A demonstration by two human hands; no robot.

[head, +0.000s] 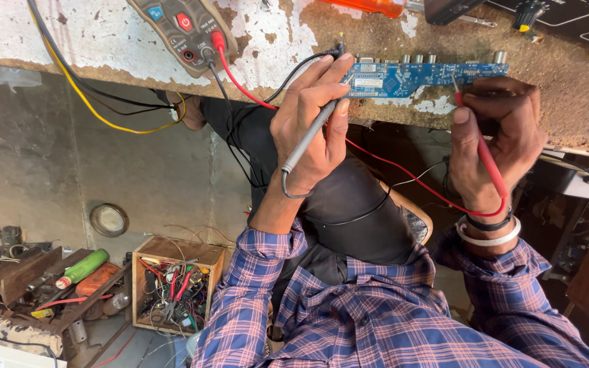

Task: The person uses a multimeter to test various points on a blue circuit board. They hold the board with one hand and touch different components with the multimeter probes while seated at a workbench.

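A long blue circuit board (420, 77) lies at the edge of a worn workbench (567, 102). My left hand (308, 126) grips a grey-black test probe (311, 136), its tip at the board's left end. The red test probe (489, 160) is in my right hand (495, 140), which presses its tip onto the right part of the board. Red and black leads run from both probes back to a brown multimeter (182, 31) lying on the bench to the left. A white bangle and a dark band circle my right wrist.
A wooden box (175, 286) of pliers and wires stands on the floor below. A cluttered shelf with a green bottle (83, 267) is at lower left. Yellow and black cables (97, 109) hang off the bench. An orange-handled tool (369, 5) lies at the bench's far side.
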